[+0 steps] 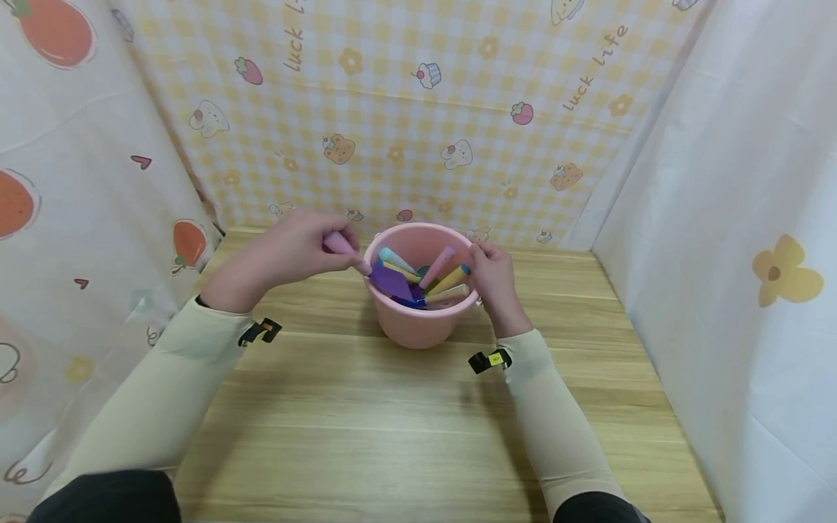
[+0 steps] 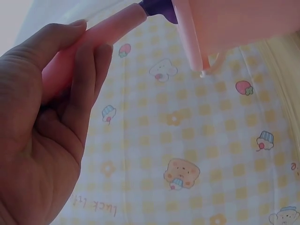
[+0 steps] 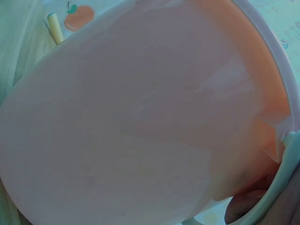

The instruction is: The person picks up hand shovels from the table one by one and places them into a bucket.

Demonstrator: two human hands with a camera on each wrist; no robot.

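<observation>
A pink bucket (image 1: 415,330) stands on the wooden table, holding several toy tools with coloured handles. My left hand (image 1: 288,250) grips the pink handle of a toy shovel (image 1: 392,282), whose purple blade reaches over the bucket's near-left rim into its mouth. In the left wrist view, fingers and thumb wrap that pink handle (image 2: 115,28). On the other side, my right hand (image 1: 493,280) pinches the bucket's right rim. The bucket wall (image 3: 131,108) fills most of the right wrist view, with fingers partly hidden behind the pale carrying handle (image 3: 287,176).
Inside the bucket are a light-blue handle (image 1: 395,259), a pink handle (image 1: 439,265), a yellow one with a blue end (image 1: 447,281) and a cream one (image 1: 447,294). Printed curtains (image 1: 405,109) close off the table (image 1: 366,428) at the back and both sides.
</observation>
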